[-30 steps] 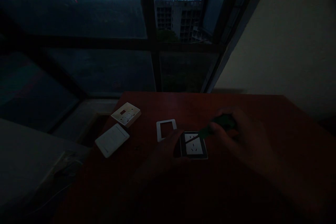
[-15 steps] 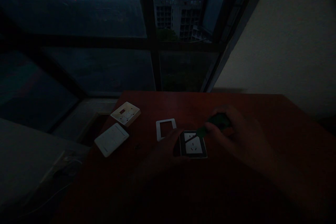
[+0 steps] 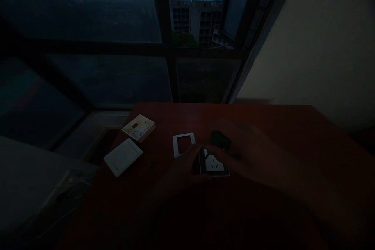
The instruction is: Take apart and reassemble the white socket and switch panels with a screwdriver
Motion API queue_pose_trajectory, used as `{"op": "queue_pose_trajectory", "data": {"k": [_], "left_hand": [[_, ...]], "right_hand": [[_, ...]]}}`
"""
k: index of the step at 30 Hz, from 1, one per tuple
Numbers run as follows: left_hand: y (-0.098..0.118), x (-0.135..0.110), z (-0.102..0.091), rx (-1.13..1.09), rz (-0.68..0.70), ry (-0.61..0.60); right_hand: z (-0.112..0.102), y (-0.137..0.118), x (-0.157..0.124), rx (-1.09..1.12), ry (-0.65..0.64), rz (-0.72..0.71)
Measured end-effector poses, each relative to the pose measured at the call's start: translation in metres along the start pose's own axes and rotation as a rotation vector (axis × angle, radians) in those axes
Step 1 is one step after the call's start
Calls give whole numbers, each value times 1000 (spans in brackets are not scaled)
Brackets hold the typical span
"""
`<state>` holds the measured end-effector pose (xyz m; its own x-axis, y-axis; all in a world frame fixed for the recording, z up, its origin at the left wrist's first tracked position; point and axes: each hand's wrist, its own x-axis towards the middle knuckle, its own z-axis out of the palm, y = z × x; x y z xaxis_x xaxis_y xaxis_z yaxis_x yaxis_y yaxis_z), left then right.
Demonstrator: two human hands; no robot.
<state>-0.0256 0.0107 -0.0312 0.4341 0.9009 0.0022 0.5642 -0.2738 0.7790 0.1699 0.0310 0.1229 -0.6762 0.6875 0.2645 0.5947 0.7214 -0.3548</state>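
The scene is very dark. A white wall socket in a dark frame lies on the red table. My left hand rests against its left edge and holds it in place. My right hand is closed around a green-handled screwdriver, which stands steeply over the socket's upper left part. The tool's tip is hidden behind my fingers. A loose white frame lies just left of the socket, beyond my left hand.
Two more white switch plates lie at the table's left edge: one face-down plate farther back, one flat plate nearer. A small dark speck, perhaps a screw, lies between them and my left hand. Beyond the table is a large window.
My right hand has moved left and over the socket, and the screwdriver has swung from a slant to nearly upright. My left hand and the socket stay in place.
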Motion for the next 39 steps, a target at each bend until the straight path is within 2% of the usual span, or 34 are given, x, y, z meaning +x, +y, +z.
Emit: {"op": "queue_pose_trajectory", "data": {"k": [8,15,20,25,31,34,39], "left_hand": [[3,1,-3,-12,6,-21],[0,1,1,-31,-11,-8],[-2,2,0,-27,-10,-26],[3,2,-4,-29,-6,-40],[7,2,-6,-33,22,-28],[4,2,-4,-21,22,-18],[0,2,-3,-24,-1,-29]], "right_hand": [[-12,-4,1,48,-99,-49],[-11,13,3,31,8,44],[-3,17,3,-69,89,97],[-3,5,3,-230,61,78],[-10,-8,9,-87,-40,10],[-7,-5,14,-151,-18,-13],[-6,0,20,-304,54,80]]}}
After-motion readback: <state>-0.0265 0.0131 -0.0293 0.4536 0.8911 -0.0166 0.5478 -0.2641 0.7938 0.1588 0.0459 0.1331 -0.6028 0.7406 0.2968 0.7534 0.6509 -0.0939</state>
